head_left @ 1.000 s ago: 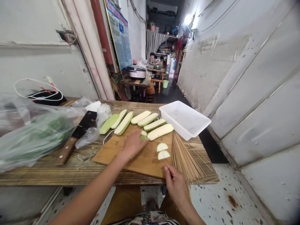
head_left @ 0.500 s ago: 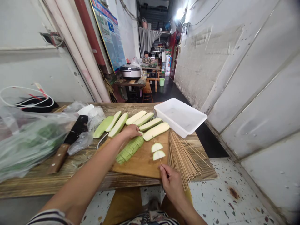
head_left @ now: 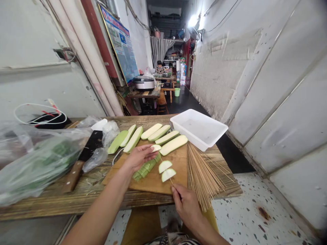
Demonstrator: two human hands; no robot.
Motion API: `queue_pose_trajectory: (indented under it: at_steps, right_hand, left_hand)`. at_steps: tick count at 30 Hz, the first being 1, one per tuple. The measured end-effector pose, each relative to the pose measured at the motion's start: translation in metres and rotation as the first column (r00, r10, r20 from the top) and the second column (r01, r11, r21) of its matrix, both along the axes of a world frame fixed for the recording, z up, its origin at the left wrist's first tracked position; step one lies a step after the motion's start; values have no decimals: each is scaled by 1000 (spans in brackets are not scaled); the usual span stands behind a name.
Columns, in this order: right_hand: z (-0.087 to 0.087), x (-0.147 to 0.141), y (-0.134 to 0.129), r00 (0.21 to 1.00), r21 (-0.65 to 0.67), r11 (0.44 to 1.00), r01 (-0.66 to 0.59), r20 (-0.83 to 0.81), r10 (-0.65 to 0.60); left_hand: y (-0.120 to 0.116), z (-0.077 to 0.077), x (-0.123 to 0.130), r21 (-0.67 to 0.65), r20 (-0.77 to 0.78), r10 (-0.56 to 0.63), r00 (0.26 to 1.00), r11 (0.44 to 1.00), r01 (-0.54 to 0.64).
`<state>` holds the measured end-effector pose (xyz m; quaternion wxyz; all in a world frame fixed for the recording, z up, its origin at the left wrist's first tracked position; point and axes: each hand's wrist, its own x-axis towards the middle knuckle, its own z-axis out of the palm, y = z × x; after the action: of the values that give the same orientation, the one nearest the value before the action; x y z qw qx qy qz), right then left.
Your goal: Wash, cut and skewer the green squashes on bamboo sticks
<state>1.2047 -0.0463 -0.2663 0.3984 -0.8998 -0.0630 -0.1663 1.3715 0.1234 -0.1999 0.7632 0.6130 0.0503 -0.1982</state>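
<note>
Between the fingers of my left hand (head_left: 141,156) is a pale half-round slice (head_left: 156,148), close to the tip of a thin skewer. My right hand (head_left: 187,202) pinches the lower end of that skewer (head_left: 171,181), which carries two half-round slices (head_left: 167,170). Both hands are over or near the wooden cutting board (head_left: 178,160). Under my left hand lies a row of cut green slices (head_left: 146,169), partly hidden by it. Several halved long green vegetables (head_left: 174,145) rest along the board's far side. A fan of bare skewers (head_left: 204,177) lies to the right.
Behind the skewers stands a white plastic tub (head_left: 199,127). A cleaver (head_left: 83,158) and a clear bag of greens (head_left: 51,160) lie on the left of the wooden table (head_left: 38,206). Farther back, a person (head_left: 160,68) sits near another table.
My left hand has lifted a slice off the row and brought it toward the skewer. The skewer with its two slices now tilts more to the left. The view has shifted slightly.
</note>
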Motion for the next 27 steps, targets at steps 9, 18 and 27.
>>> queue_pose_trajectory:
  at_steps: [9,18,27]
  right_hand:
    - [7,-4,7,1000,-34,999,-14,0,14]
    - [4,-3,7,1000,11,1000,-20,-8,20]
    - [1,-3,4,1000,14,1000,-25,8,25]
  left_hand:
    - [-7,3,-18,-137,-95,135,986,980,-147]
    - [-9,1,-20,-179,-121,159,980,967,-179]
    - [-17,-1,-20,-158,-128,158,979,971,-178]
